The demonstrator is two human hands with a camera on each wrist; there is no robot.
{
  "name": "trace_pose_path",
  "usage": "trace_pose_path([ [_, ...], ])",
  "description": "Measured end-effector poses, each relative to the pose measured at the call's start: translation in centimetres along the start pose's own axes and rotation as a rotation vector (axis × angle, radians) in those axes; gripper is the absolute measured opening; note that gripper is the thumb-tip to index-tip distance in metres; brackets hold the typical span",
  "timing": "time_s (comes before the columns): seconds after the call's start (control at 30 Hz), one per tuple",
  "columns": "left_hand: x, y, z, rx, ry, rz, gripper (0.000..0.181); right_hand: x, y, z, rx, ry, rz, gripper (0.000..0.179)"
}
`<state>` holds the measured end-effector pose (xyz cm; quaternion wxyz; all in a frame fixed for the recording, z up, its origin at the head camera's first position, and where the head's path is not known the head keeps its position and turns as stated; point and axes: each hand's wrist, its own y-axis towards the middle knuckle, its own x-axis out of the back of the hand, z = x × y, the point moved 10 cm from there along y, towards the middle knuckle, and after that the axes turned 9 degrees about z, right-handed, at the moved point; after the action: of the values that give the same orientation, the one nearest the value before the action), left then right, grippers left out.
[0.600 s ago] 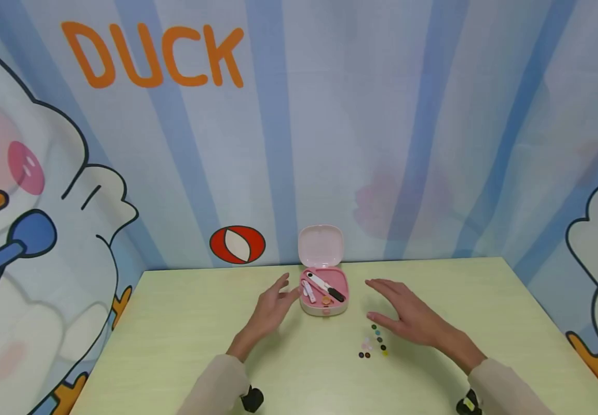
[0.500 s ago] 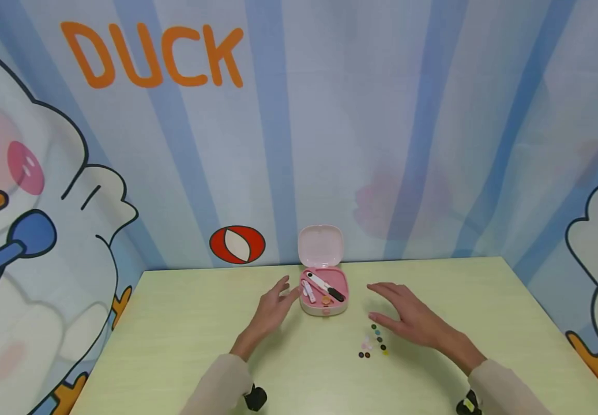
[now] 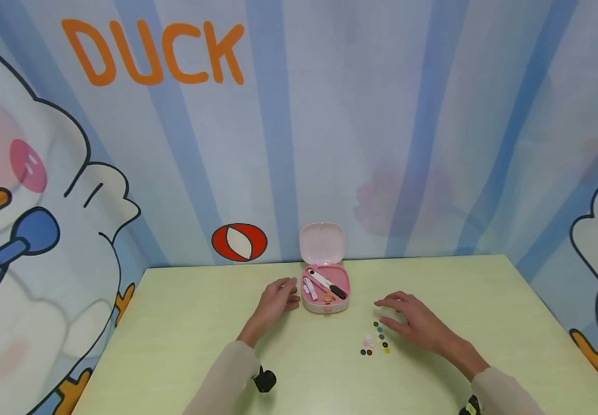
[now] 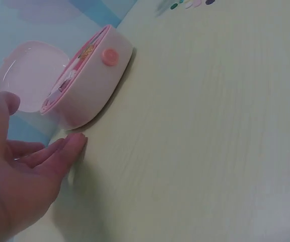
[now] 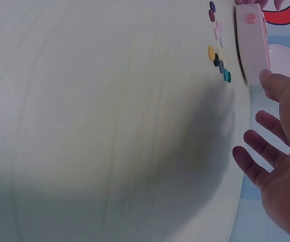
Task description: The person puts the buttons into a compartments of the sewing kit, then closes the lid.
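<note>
One bare left hand hung just left of the lower centre of the head view, its fingertips close beside the case; whether they touched it could not be told. Nothing showed in its grasp, and its fingers reached forward, loosely bent. For steadying, light pressure low on the wall would probably have served better than a push near the rim, which might have tipped so small a box.

Next came the pink case, just right of the lower centre on the pale table, its lid raised behind it. A white tool with a black end lay slantwise inside.

Farther right and lower lay the small coloured discs, from the green disc down to the yellow disc.

Rightmost, the right hand hovered beside them, thumb and fingers well parted, holding nothing. Such thin discs would likely have called for a narrow fingertip pinch, one at a time, without sweeping neighbours aside.
</note>
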<state>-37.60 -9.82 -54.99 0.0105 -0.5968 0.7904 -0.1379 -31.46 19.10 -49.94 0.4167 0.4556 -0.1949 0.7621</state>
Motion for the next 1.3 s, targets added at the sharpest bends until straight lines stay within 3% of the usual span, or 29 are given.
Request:
trace_pose_path([
  [0.1,-0.4,0.5,0.0,0.006,-0.052,0.036,0.057,-0.3,0.1,-0.7,-0.022,-0.005,0.014,0.029],
  [0.43,-0.5,1.5,-0.2,0.055,0.006,0.087,0.043,-1.2,0.5,-1.8,-0.011,0.051,0.046,0.02],
  [0.93,-0.5,2.2,-0.5,0.064,0.116,0.031,0.039,-2.3,1.4,-1.7,0.015,0.065,0.053,0.019],
  [1.3,-0.3,2.4,-0.2,0.084,0.117,0.004,0.039,-2.1,2.1,-1.5,0.013,0.124,0.085,0.01],
])
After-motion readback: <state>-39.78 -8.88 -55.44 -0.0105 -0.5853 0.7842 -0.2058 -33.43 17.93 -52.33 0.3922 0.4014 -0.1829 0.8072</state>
